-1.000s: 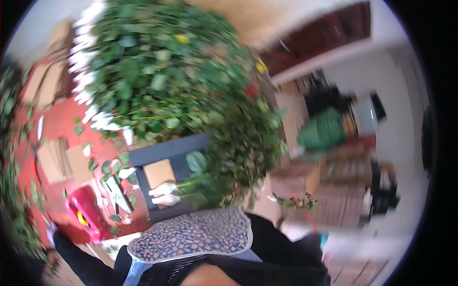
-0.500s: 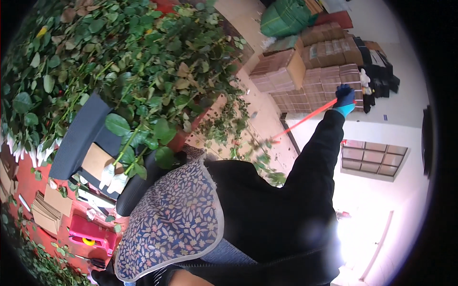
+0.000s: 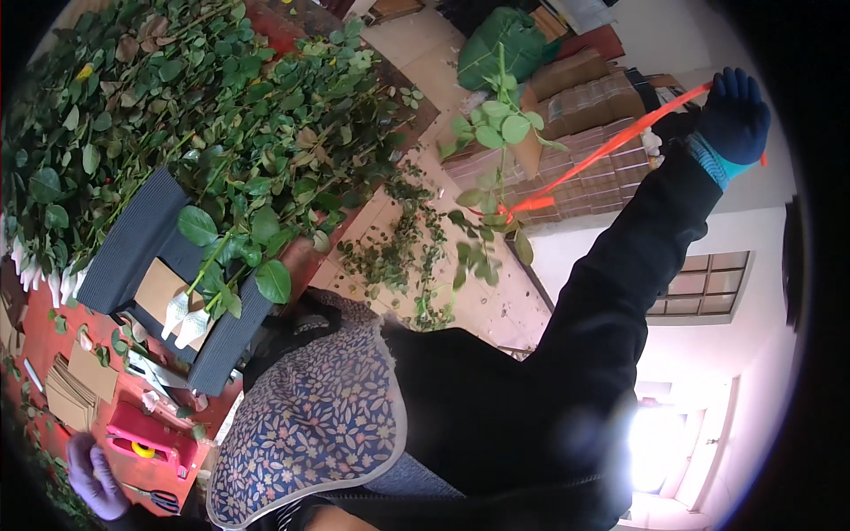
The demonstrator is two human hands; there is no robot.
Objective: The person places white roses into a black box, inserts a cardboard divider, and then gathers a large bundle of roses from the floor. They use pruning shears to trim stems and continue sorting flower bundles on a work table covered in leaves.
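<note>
- Status, stand: two white-sleeved flower heads are placed on a cardboard sheet in the dark ribbed stand, left of centre; no tie is visible on them.
- Status, stock: folded cardboard lies stacked at lower left; a large leafy pile fills the upper left, with more white-sleeved heads along its edge.
- Right hand: gloved, raised at upper right, fingers closed on a red-orange strip. The strip slants down to leafy sprigs right of centre; whether it is fastened to them cannot be told.
- Left hand: gloved, lower left, fingers loosely extended, nothing visibly held; nearest items are the cardboard stack and a pink tool.
- Obstructions: scissors lie near the left hand; leaves overhang the stand; cuttings litter the floor mid-frame.
- Background: boxes and a green sack, upper right.
</note>
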